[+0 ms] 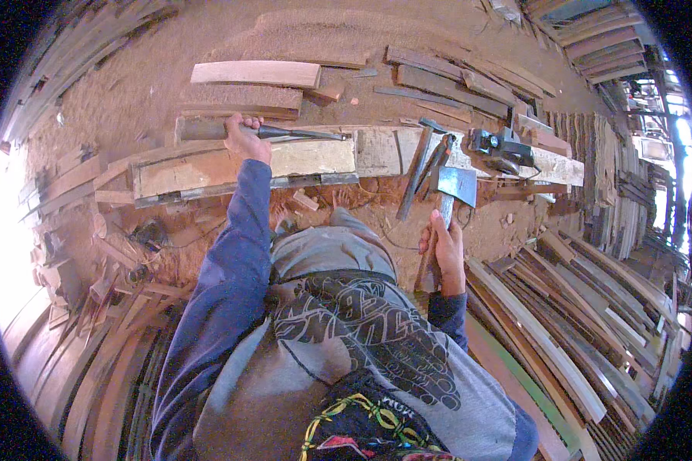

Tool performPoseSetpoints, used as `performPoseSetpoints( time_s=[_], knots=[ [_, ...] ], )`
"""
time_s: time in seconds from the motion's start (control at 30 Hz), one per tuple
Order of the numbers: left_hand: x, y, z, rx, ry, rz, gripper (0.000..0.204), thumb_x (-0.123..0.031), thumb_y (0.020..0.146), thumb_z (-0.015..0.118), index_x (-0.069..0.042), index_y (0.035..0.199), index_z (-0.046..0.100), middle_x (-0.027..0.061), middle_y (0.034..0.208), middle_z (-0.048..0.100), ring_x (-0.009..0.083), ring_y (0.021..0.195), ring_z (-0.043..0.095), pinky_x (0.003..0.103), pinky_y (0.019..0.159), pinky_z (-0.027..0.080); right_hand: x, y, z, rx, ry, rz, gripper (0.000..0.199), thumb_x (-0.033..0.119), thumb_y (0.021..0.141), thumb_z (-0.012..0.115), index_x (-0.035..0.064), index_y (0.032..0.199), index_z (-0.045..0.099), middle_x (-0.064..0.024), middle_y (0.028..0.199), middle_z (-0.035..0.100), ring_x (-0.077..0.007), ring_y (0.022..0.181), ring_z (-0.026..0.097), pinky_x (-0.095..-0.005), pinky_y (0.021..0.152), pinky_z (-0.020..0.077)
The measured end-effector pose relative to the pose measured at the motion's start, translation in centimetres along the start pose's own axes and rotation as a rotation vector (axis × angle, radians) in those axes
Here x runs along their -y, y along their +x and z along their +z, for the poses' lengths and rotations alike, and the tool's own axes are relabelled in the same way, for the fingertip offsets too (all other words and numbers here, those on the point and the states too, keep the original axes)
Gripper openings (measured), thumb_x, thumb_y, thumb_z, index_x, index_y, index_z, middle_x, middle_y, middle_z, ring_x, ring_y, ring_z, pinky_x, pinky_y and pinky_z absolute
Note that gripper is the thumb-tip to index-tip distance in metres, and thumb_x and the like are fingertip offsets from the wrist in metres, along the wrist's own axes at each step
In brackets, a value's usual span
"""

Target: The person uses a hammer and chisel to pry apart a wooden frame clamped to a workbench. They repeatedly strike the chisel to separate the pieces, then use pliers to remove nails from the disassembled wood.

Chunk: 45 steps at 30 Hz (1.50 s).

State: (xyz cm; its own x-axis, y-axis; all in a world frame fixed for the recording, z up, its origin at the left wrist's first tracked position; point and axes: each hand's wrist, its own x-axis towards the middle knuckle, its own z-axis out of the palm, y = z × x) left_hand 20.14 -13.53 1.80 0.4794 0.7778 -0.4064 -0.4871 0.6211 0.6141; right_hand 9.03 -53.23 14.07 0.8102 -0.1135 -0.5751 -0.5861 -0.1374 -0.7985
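Note:
My right hand (444, 250) is closed round the handle of a hatchet. The hatchet's broad grey blade (455, 184) points up and away from me, in front of the bench's right part. My left hand (246, 140) is stretched over the far side of the wooden bench (315, 157), its fingers wrapped round a long dark tapering tool (304, 134). That tool lies along the bench, its thin tip pointing right; its exact kind is unclear. A flat brown wooden piece (200, 129) extends left from this hand; whether it belongs to the tool I cannot tell.
Hammer-like tools (415, 170) and a black power tool (504, 150) lie on the bench's right part. Beyond it, a pale board (255, 74) and dark planks (450, 88) rest on sawdust-covered ground. Stacked timber (561, 307) fills the right; more boards (104, 369) lie at left.

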Motion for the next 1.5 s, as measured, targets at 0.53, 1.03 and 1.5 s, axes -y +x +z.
performPoseSetpoints(
  time_s=[0.53, 1.03, 1.5],
  knots=[
    [2.4, -2.1, 3.5, 0.093, 0.291, 0.033, 0.021, -0.024, 0.088, 0.067, -0.012, 0.085, 0.05, -0.0005, 0.066, 0.045, 0.0143, 0.053, 0.045, 0.032, 0.052, 0.042, -0.4, 0.3, -0.4, 0.021, 0.016, 0.041, 0.029, 0.035, 0.097, 0.058, 0.0076, 0.088, 0.055, -0.0016, 0.061, 0.055, -0.0121, 0.045, 0.053, -0.0274, 0.042, 0.0434],
    [7.3, -6.4, 6.3, 1.354, 2.115, 0.37, 0.051, -0.035, 0.068, 0.082, 0.0, 0.103, 0.07, 0.0251, 0.097, 0.068, 0.0381, 0.095, 0.067, 0.047, 0.084, 0.053, -2.5, -1.0, -3.4, -0.026, 0.157, 0.087, 0.032, 0.039, 0.094, 0.062, 0.009, 0.093, 0.051, -0.003, 0.063, 0.053, -0.0136, 0.049, 0.052, -0.027, 0.044, 0.043],
    [10.4, -2.3, 7.0, 1.134, 2.044, 0.42, 0.052, -0.034, 0.07, 0.079, 0.004, 0.104, 0.067, 0.0286, 0.096, 0.067, 0.0413, 0.094, 0.066, 0.048, 0.086, 0.052, -4.3, -0.3, -4.5, 0.005, 0.175, 0.136, 0.035, 0.039, 0.095, 0.061, 0.0064, 0.093, 0.051, -0.0034, 0.064, 0.053, -0.0141, 0.048, 0.053, -0.0283, 0.044, 0.0435]
  ],
)
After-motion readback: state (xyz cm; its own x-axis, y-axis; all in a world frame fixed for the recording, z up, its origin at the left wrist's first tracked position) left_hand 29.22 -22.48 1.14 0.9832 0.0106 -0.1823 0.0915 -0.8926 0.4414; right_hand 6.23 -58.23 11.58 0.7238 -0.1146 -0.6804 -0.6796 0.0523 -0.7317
